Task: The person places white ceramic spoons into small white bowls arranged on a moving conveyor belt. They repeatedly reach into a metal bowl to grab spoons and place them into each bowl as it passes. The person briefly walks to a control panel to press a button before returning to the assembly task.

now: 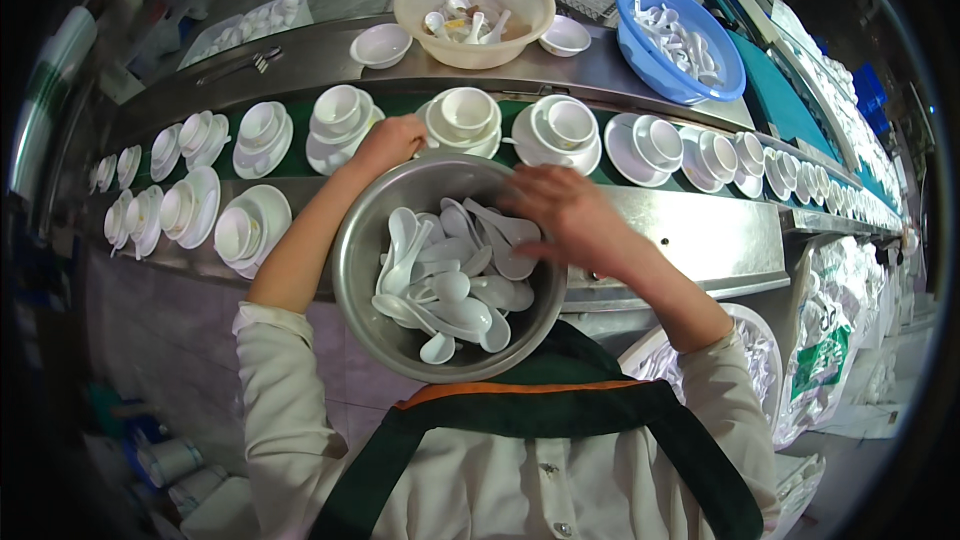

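A large steel bowl (352, 285) is in front of my body, with white soup spoons (465, 315) heaped inside. My left hand (393, 143) reaches past its far left side to a stacked place setting (466, 115) of white plate, bowl and cup. Those fingers are curled closed at the stack's left edge; what they hold, if anything, is hidden. Over the bowl's right rim hovers my right hand (565, 210), close to the spoons and smeared by motion, so its grip is unclear. To its upper right lies another stacked setting (560, 130).
More dish stacks (262, 135) line the green belt (400, 105) both ways. Beyond it stand a cream basin (420, 15) with spoons, two small white bowls (380, 45), and a blue basin (690, 85) of spoons. A white tub (765, 340) is at the lower right.
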`<state>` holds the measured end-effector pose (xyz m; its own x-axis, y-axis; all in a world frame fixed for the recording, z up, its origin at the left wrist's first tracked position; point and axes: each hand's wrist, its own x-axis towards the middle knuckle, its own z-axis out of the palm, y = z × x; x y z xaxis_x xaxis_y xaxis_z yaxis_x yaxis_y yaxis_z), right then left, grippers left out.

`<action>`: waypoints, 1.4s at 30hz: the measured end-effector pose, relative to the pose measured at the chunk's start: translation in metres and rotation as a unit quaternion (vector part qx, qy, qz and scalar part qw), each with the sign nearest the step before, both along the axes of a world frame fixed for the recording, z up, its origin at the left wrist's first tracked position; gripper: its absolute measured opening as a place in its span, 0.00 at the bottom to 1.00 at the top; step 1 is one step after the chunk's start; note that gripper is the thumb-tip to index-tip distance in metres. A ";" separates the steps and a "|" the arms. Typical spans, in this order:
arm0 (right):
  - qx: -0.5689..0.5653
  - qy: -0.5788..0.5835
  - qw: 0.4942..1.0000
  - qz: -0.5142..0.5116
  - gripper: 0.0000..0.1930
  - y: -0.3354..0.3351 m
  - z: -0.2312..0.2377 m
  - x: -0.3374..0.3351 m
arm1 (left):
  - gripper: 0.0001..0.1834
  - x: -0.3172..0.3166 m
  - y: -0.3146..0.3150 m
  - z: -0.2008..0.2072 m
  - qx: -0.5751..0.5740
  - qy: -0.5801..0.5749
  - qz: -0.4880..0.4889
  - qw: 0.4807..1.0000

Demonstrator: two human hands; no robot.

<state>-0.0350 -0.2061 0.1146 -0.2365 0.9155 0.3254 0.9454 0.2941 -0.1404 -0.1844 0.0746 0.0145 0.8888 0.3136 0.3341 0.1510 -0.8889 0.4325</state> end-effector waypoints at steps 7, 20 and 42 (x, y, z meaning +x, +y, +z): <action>0.004 -0.118 0.993 -0.008 0.13 0.006 -0.013 -0.009 | 0.12 -0.009 -0.004 -0.028 0.050 0.002 0.032 0.998; 0.035 0.152 0.952 -0.264 0.06 -0.017 -0.094 0.100 | 0.17 -0.036 -0.119 0.058 -0.402 -0.043 0.016 0.914; -0.047 -0.115 0.991 -0.054 0.14 -0.060 -0.023 0.047 | 0.06 0.010 -0.174 0.130 -0.217 0.264 -0.248 0.907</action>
